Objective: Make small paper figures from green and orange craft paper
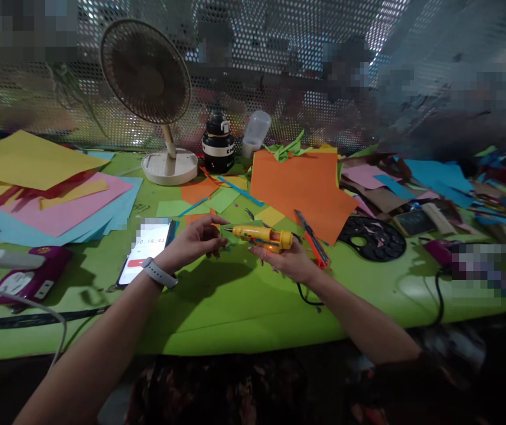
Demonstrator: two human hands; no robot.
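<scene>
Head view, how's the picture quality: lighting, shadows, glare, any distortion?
In the head view, light is dim and uneven, with bright specks through the perforated screen; the phone display glows pale; a soft shadow lies on the green table near the left hand; the table's front edge looks bowed; pixelated patches hide some areas.

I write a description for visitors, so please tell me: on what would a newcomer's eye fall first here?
Probably on the yellow glue gun in the right hand, near the centre, its nozzle pointing toward the left hand. Next come the large orange sheet beyond it, and the round fan standing at the back left of the green table.
</scene>
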